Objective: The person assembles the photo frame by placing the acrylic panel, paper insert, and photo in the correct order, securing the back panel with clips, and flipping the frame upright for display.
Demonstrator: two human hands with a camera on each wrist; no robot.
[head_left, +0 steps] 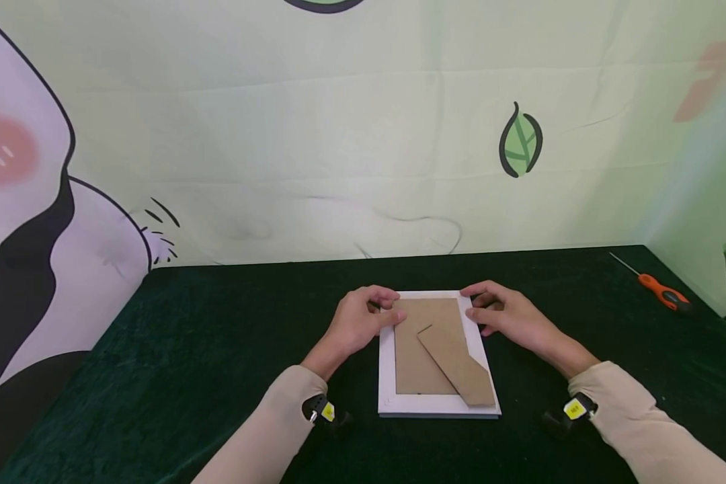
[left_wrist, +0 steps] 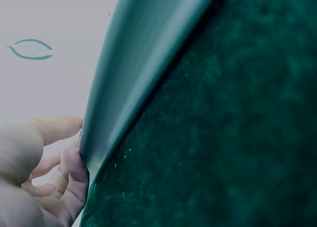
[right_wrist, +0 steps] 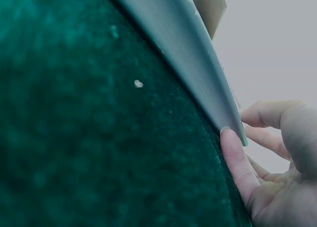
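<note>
While the picture frame lies face-down on the surface, backing seemingly still fitted, left hand and right hand pinch its far corners.

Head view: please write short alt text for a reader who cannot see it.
Two hands hold the far corners of a white picture frame lying face down, brown backing up, on a dark green table. An orange screwdriver lies far right.

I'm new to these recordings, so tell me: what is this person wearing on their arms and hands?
Both hands, left hand and right hand, are bare. Beige long sleeves cover both arms, and each wrist carries a small black camera with a yellow tag.
</note>
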